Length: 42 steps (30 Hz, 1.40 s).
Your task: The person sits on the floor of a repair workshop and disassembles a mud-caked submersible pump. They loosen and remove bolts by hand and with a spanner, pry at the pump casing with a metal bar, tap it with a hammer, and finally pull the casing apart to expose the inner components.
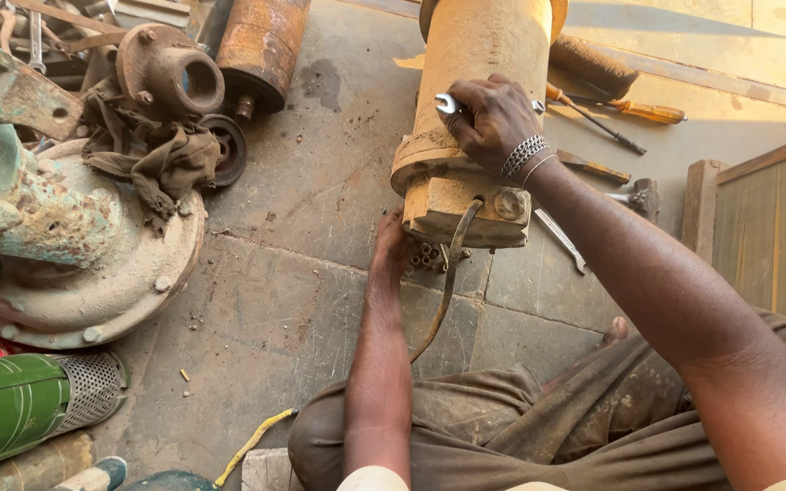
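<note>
We see our right hand [493,118] gripping a silver open-ended wrench [448,104] against the dusty yellow cylindrical motor housing [479,55], while our left hand [391,241] reaches under its flanged end on the stone floor [320,300].

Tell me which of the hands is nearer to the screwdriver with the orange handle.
Right. The right hand rests on the yellow cylinder holding a spanner, near the screwdriver; the left hand is lower, at the cylinder's base.
</note>
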Tool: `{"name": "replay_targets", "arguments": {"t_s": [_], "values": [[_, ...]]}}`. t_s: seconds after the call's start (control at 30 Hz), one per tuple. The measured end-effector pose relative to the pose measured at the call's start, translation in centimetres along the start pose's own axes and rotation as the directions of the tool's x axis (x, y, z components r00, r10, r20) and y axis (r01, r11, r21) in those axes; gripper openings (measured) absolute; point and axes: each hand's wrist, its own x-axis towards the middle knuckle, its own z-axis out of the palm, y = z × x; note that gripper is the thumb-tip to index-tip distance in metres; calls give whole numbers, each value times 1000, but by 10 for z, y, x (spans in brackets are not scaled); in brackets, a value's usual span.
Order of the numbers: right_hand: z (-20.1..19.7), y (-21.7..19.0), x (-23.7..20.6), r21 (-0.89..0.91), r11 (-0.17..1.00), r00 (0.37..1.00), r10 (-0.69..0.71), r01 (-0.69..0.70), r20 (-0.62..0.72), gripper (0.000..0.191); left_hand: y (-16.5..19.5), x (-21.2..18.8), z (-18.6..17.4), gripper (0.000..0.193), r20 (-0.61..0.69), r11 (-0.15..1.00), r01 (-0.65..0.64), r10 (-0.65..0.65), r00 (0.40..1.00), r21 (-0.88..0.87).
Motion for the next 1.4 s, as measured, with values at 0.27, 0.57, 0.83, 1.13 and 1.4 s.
{"name": "replay_targets", "arguments": {"t_s": [0.27, 0.57, 0.83, 1.13, 1.4], "values": [[7, 9, -1, 10, 999, 999, -41, 41, -9, 25, -17, 17, -16, 37, 113, 993, -64, 76, 991, -102], [13, 16, -3, 10, 998, 996, -68, 68, -55, 25, -5, 9, -29, 43, -102, 895, 78, -36, 994, 439], [19, 25, -5, 24, 996, 993, -86, 89, -85, 24, 1, 2, -40, 40, 43, 840, -17, -7, 999, 542], [22, 28, -5, -2, 995, 990, -96, 96, -102, 23, 19, -23, -34, 39, -26, 798, -140, 191, 981, 586], [31, 32, -4, -52, 996, 974, 64, -77, -215, 19, 13, -61, -20, 48, -124, 500, -44, 299, 946, 865]]}}
